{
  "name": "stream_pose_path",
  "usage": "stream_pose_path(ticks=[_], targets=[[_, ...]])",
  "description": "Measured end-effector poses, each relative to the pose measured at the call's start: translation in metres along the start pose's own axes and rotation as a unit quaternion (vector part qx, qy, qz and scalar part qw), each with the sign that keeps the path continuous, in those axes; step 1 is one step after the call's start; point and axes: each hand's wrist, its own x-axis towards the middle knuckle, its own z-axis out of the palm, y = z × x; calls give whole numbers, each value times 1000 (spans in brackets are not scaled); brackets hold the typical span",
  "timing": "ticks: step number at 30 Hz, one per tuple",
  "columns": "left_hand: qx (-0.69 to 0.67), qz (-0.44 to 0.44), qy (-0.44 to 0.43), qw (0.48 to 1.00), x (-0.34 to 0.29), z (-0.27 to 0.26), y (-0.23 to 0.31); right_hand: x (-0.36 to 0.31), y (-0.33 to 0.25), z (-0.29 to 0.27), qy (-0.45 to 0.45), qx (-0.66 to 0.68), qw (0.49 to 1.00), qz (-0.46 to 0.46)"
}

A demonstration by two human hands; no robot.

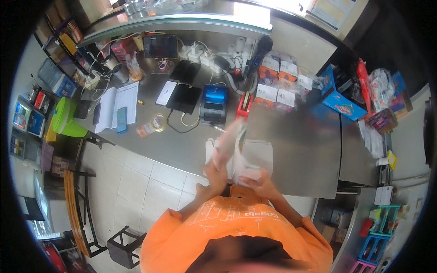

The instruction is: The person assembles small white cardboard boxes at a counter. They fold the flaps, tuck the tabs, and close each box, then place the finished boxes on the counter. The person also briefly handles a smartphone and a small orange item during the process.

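Close to my body at the steel table's front edge, both hands hold a pale white-and-pink folded sheet (pixel 229 141), blurred by motion. It stands up from the table with its two sides spread apart like a V; whether it is paper or thin card I cannot tell. My left hand (pixel 217 173) grips the left side low down, fingers closed on it. My right hand (pixel 259 183) pinches the lower right part. Beneath the sheet lies a flat white piece of card or paper (pixel 263 152), partly covered by it. Just beyond stands a red tape dispenser (pixel 244 105).
A blue-and-grey label printer (pixel 214 102), phones and tablets (pixel 186 98) and an open notebook (pixel 125 102) stand left of my hands. Several packed orange-and-white packets (pixel 269 93) sit at the back right, near a blue box (pixel 341 98). A black stool (pixel 125 245) is at lower left.
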Motion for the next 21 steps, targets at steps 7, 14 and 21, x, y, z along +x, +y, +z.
stream_pose_path(ticks=[7,14,21], targets=[[-1,43,33,999,26,-9,-39,16,13,-28,-53,-151,987,18],[83,-37,-54,994,80,-36,-111,28,49,-126,40,95,985,137],[-126,-89,-145,977,58,11,-157,76,66,-75,77,-490,839,-224]])
